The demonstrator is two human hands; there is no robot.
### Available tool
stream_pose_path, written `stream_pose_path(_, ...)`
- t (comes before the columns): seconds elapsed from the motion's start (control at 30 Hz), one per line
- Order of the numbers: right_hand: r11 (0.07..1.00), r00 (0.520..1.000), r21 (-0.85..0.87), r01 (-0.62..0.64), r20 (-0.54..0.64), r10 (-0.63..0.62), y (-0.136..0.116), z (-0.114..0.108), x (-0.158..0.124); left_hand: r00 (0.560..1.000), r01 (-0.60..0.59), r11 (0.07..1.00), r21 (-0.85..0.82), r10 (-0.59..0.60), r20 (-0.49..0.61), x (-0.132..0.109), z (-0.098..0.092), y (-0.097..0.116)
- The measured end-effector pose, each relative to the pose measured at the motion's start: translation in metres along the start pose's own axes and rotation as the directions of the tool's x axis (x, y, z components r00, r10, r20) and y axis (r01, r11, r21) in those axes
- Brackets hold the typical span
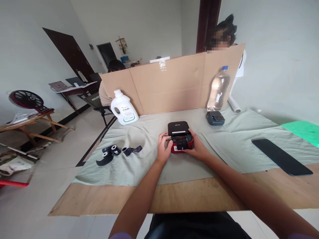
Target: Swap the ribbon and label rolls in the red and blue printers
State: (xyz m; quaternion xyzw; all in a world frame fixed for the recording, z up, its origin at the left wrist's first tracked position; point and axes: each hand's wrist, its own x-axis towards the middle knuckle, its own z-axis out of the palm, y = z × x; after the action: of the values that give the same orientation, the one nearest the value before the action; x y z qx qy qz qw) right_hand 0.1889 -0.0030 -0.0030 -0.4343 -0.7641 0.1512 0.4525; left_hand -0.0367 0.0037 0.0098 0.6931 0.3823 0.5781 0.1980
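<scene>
A small red and black label printer [175,146] stands on the cloth in front of me with its black lid tipped up. Inside it sits a roll of black label tape [182,142], whose loose end hangs over the front. My left hand [164,146] is closed on the printer's left side, its fingertips by the opening. Around the right side my right hand [197,146] is closed, with the thumb at the front edge. Several black label rolls [115,150] lie on the cloth to the left, some partly unwound.
A tall cardboard screen [169,84] crosses the table's back. Before it stand a white jug [124,109], a clear bottle [219,88] and a dark small device [215,118]. A black phone [281,156] lies at the right. Two people [224,33] are beyond the screen.
</scene>
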Motion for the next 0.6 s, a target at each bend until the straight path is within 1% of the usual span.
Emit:
stream_pose_path(0.1, 1.000, 1.000, -0.008, 0.012, 0.012, -0.012, -0.004, -0.001, 0.000, 1.000, 0.007, 1.000, -0.002, -0.007, 0.022, 0.000, -0.002, 0.002)
stream_pose_path(0.23, 1.000, 1.000, 0.010, -0.009, 0.028, 0.009, -0.008, -0.003, 0.001, 0.999, 0.030, 0.999, 0.013, -0.030, 0.036, 0.000, -0.003, 0.002)
stream_pose_path(0.37, 0.999, 0.999, 0.037, -0.008, 0.033, 0.006, -0.011, -0.005, 0.001, 0.997, 0.022, 1.000, 0.018, -0.023, 0.076, 0.000, -0.003, 0.002)
stream_pose_path(0.6, 0.997, 1.000, 0.081, 0.006, 0.008, -0.007, -0.010, -0.003, 0.001, 0.997, 0.028, 0.999, 0.025, -0.030, 0.077, 0.000, -0.003, 0.005)
